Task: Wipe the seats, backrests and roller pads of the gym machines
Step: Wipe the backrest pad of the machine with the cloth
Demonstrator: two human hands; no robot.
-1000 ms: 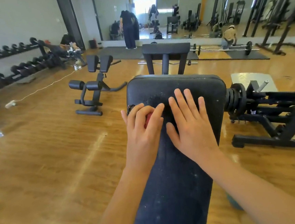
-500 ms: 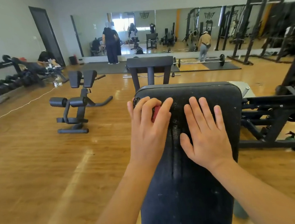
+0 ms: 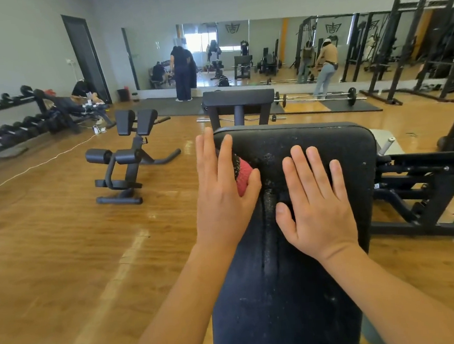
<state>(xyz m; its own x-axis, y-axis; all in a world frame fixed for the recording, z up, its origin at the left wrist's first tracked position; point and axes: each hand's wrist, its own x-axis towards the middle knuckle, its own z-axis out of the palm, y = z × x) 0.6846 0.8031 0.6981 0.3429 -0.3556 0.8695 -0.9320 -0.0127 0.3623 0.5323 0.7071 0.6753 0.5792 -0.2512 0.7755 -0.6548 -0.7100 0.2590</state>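
My left hand [image 3: 222, 194] lies flat at the upper left corner of the black backrest pad [image 3: 314, 142]. Its fingers are straight and together, and two of them reach past the pad's left edge. Under that palm I press a red cloth [image 3: 244, 177] against the padding. A bunched fold of it, with a dark speckled part, shows between my forefinger and thumb. The thumb lies along the cloth's right side, though I cannot quite tell whether it hooks under the fold.

My right hand [image 3: 316, 205] rests palm down near the middle of the pad, just beside the left, with its fingers spread and relaxed and grasping nothing. The pad is scuffed with pale flecks, and a seam runs down its middle between my forearms.

Past the top edge stands another black pad on posts [image 3: 237, 99]. Off the left edge, on the wooden floor [image 3: 49, 256], is a back-extension bench with roller pads [image 3: 125, 156], and a dumbbell rack [image 3: 8, 130] lines the wall. A black machine frame [image 3: 427, 179] sits off the right edge. A wall mirror [image 3: 264, 47] spans the far side, with a person in dark clothes [image 3: 183, 74] standing before it.
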